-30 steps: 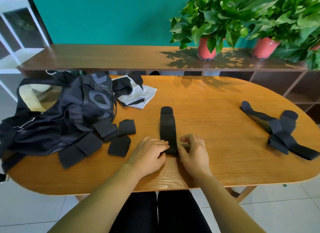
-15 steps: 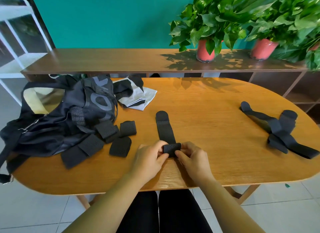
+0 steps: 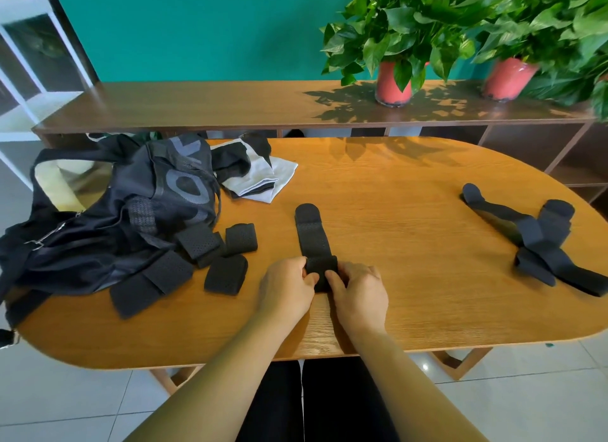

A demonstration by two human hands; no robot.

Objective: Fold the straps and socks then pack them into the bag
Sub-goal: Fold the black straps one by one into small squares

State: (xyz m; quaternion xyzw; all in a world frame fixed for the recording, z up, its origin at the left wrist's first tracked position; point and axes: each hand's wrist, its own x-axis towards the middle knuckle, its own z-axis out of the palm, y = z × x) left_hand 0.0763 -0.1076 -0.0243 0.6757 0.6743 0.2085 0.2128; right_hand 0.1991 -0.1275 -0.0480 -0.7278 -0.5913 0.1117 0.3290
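Home (potted plants, sideboard)

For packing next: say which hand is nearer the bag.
Left. The left hand pinches the strap on the side facing the bag; the right hand pinches its far side.

strap: matt perforated cloth | table: glossy grained wood | bag: dark fabric

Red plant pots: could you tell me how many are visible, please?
2, both on the shelf: left pot, right pot; foliage at the right edge may hide another.
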